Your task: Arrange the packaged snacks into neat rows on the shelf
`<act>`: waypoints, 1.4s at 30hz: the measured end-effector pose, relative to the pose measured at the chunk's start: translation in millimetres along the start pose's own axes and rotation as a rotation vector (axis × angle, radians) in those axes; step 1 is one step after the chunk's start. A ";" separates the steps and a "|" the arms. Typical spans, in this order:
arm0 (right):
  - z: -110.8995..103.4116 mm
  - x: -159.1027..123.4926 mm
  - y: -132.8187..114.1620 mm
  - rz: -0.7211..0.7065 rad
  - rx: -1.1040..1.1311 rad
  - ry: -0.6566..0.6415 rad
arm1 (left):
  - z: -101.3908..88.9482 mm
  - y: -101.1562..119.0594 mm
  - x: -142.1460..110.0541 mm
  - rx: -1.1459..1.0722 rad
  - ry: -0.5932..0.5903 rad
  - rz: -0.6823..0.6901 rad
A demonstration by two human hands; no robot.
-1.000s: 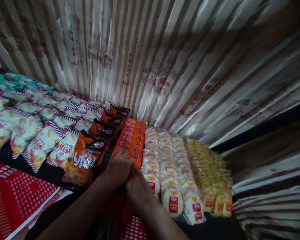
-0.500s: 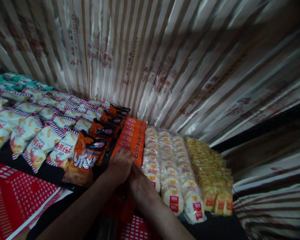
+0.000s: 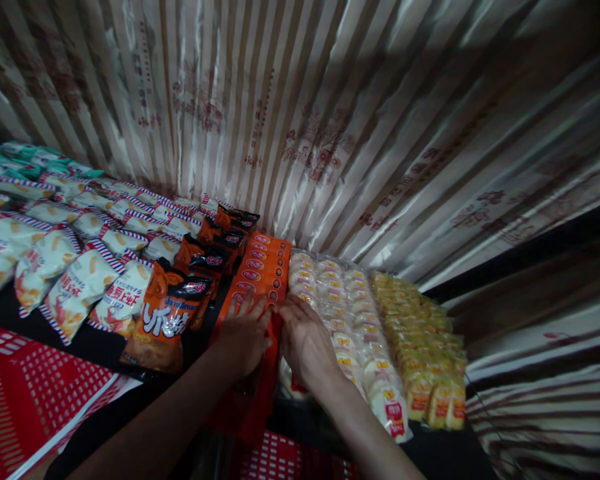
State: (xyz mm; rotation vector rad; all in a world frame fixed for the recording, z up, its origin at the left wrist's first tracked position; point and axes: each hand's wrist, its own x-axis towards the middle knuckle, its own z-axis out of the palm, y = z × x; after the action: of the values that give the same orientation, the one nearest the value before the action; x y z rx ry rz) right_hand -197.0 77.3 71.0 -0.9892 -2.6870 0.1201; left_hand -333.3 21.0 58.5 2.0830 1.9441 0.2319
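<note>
Flat orange packets [image 3: 253, 273] with round logos overlap in a row running away from me. My left hand [image 3: 243, 337] lies on the near packets with its fingers spread. At their right edge, my right hand [image 3: 310, 343] is bent, with its fingertips closed on the side of an orange packet; its thumb is hidden. The nearest orange packet hangs down below my wrists. To the left stand orange-and-black snack bags [image 3: 167, 320]. Clear-wrapped round white crackers [image 3: 350, 320] lie on the right, partly covered by my right hand.
White snack bags with striped edges [image 3: 83, 287] fill the left, with green packs [image 3: 35, 157] beyond. Yellow-wrapped snacks [image 3: 420, 347] stand at the right end. A patterned curtain [image 3: 280, 120] hangs behind. Red plastic baskets [image 3: 35, 393] are in front below.
My hands have moved apart. The left fingers have spread on the orange packets, and the right hand has shifted right and up to their right edge, over some white crackers.
</note>
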 end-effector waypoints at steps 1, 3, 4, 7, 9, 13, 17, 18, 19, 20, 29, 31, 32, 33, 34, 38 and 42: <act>0.8 3.9 5.3 -0.007 -0.001 0.010 | 2.5 0.6 -0.8 -0.003 -0.006 -0.009; 3.7 11.8 15.7 -0.036 0.003 -0.008 | 7.7 1.6 -1.9 -0.018 -0.020 -0.031; 5.3 15.5 20.3 -0.051 0.003 -0.035 | 10.3 1.9 -2.2 -0.028 -0.026 -0.042; 8.8 24.9 29.4 -0.071 -0.009 -0.139 | 16.9 2.1 -1.9 -0.050 -0.043 -0.054; 9.5 29.1 31.7 -0.076 -0.015 -0.189 | 18.8 2.4 -1.6 -0.048 -0.047 -0.062; 9.9 33.7 32.1 -0.067 -0.013 -0.215 | 16.8 4.4 -1.9 -0.037 -0.057 -0.080; 10.9 36.9 31.8 -0.042 -0.007 -0.217 | 14.7 6.0 -2.1 -0.038 -0.082 -0.088; 11.2 37.6 31.9 -0.037 -0.003 -0.219 | 14.8 6.2 -2.1 -0.037 -0.079 -0.091; 11.6 38.1 32.1 -0.033 0.002 -0.219 | 15.2 6.3 -2.0 -0.035 -0.074 -0.093; 11.9 38.5 32.3 -0.030 0.009 -0.217 | 15.8 6.5 -2.0 -0.031 -0.070 -0.093; 17.5 38.3 35.8 -0.039 0.061 -0.176 | 14.8 8.2 -2.8 -0.012 -0.081 -0.092; 20.3 38.7 37.6 -0.044 0.072 -0.160 | 13.7 8.2 -2.4 -0.016 -0.090 -0.096; 21.6 38.9 38.7 -0.043 0.079 -0.150 | 13.6 8.3 -2.2 -0.017 -0.089 -0.097; 22.6 39.1 39.7 -0.044 0.085 -0.137 | 13.8 8.3 -2.0 -0.018 -0.087 -0.099; 23.1 39.0 40.5 -0.052 0.094 -0.118 | 14.4 8.3 -1.8 -0.019 -0.086 -0.099; 19.5 33.7 42.3 -0.129 0.169 0.025 | 17.8 7.8 -1.2 -0.005 -0.071 -0.094; 12.3 18.7 42.8 -0.086 0.264 0.205 | 16.8 6.1 -0.9 0.021 -0.035 -0.044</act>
State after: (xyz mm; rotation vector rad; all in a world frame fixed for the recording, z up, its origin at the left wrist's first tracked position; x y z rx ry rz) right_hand -187.5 122.2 56.2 -0.7612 -2.4441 0.3284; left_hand -322.5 18.2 44.5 2.0406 1.9772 0.1654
